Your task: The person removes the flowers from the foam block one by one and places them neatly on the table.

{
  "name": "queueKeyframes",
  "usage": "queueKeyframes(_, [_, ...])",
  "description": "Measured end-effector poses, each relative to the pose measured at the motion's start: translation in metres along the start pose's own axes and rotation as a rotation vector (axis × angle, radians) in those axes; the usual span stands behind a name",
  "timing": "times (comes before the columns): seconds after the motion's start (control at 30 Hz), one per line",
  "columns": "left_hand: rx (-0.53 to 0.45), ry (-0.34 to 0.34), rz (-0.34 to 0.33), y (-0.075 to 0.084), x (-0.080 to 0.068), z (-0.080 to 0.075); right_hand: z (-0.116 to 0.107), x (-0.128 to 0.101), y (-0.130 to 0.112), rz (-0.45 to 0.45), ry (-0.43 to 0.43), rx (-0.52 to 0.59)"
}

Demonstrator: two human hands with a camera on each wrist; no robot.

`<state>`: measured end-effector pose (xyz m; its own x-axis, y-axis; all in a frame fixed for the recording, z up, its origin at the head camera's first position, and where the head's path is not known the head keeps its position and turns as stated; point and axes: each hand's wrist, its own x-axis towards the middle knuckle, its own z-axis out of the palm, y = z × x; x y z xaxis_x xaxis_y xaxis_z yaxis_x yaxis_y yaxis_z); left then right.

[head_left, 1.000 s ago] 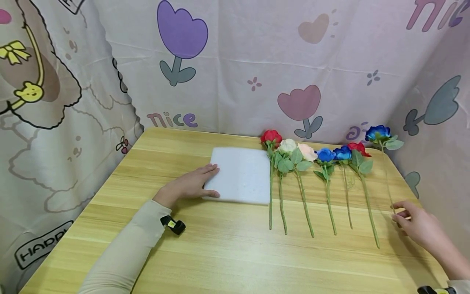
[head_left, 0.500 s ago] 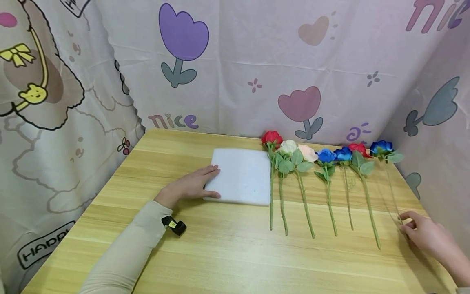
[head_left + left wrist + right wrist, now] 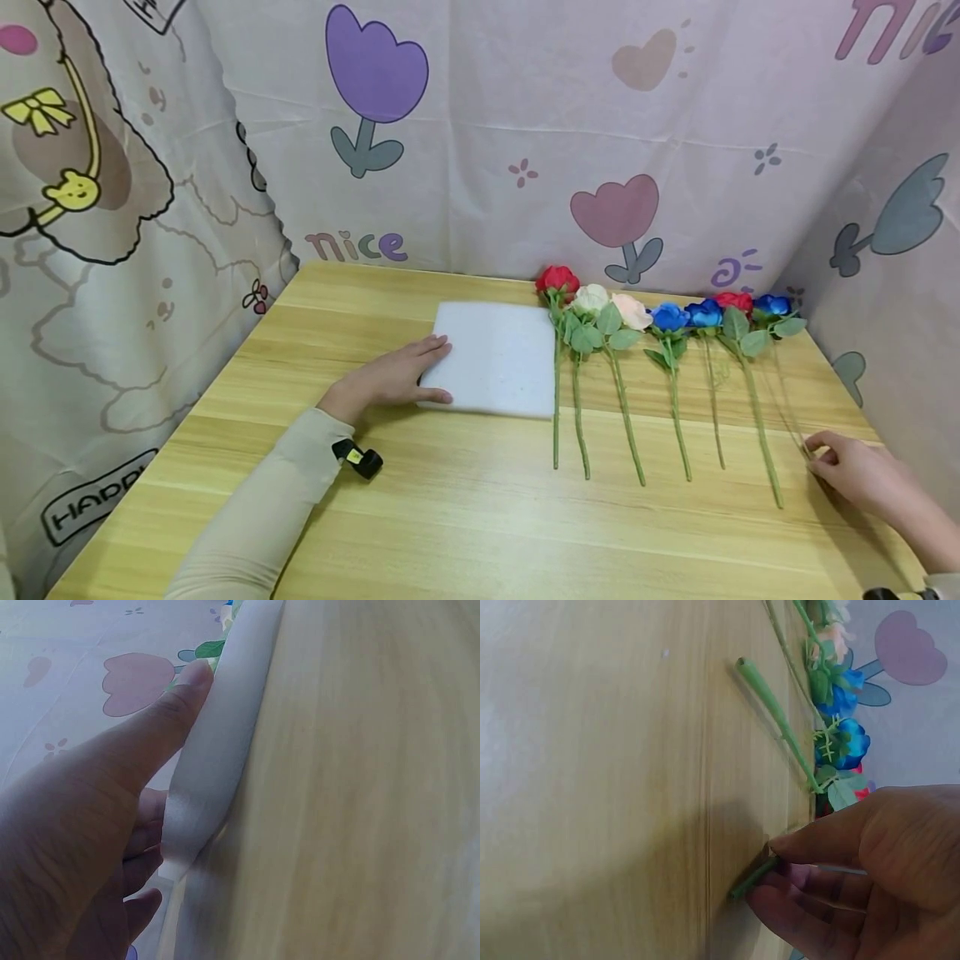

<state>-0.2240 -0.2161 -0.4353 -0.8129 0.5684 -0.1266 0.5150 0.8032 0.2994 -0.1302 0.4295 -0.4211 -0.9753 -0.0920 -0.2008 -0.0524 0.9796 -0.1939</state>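
Observation:
My left hand rests on the left side of a white foam block, fingers extended over its edge. Up close in the left wrist view, the thumb lies along the block's top. At the far right, my right hand pinches the lower stem of an artificial blue rose between thumb and fingers. That rose's bloom lies near the back edge, beside a red rose. The cut end of the held stem sticks out below the fingertips in the right wrist view, close over the table.
Several more artificial roses lie in a row right of the block, blooms toward the back: red, white, peach and blue. The wooden table meets a printed curtain behind.
My right hand has lowered the blue rose toward the table and shifted its bloom left, closer to the red rose. The left hand stays on the foam block.

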Motion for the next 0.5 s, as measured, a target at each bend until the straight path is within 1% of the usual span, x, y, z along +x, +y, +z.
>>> queueKeyframes(0.13, [0.001, -0.007, -0.011, 0.0012, 0.0003, -0.0011, 0.0003, 0.0015, -0.0005, -0.012, -0.007, 0.0])
queueKeyframes(0.2, [-0.001, -0.007, -0.011, 0.0016, 0.0002, -0.0016, -0.0006, 0.0021, -0.0003, -0.014, -0.023, 0.008])
queueKeyframes(0.37, [-0.012, -0.005, -0.002, 0.0021, -0.0005, -0.0027, -0.0015, 0.0029, 0.0025, -0.017, -0.058, 0.067])
queueKeyframes(0.5, [-0.013, -0.008, -0.004, 0.0019, -0.0007, -0.0024, -0.0013, 0.0031, 0.0043, -0.008, -0.064, 0.105])
